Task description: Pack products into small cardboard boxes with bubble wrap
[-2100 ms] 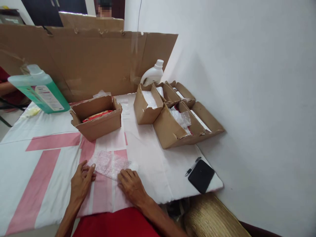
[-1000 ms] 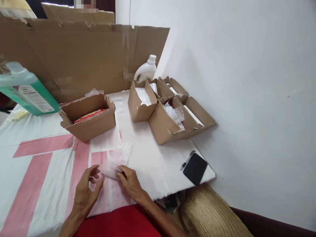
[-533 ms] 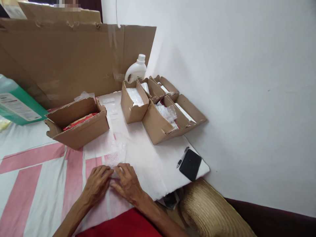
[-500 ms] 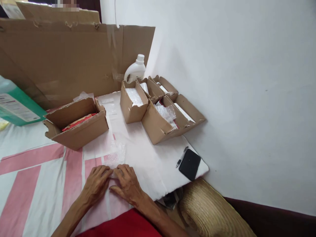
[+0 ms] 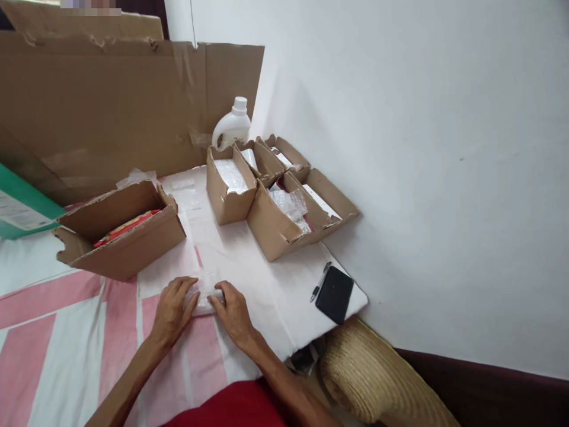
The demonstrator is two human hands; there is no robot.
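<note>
A small piece of bubble wrap (image 5: 205, 296) lies on the cloth-covered table in front of me. My left hand (image 5: 172, 305) grips its left side, thumb toward the near edge and fingers over the far edge. On the opposite side, my right hand (image 5: 232, 311) pinches it with bent fingers. Whether anything is wrapped inside cannot be made out. Beyond my left hand stands an open cardboard box (image 5: 146, 246) with a red packet (image 5: 127, 228) in it.
Several open cardboard boxes (image 5: 267, 237) with bubble-wrapped items stand at the back right, before a white jug (image 5: 235, 126). A black wallet-like item (image 5: 335, 295) and a pen (image 5: 320, 281) lie near the right edge. A green container (image 5: 26, 204) is left; a cardboard panel (image 5: 111, 112) stands behind.
My hands have moved apart from close together to the two sides of the bubble wrap, which now sits between them looking more compact. The view has shifted slightly right.
</note>
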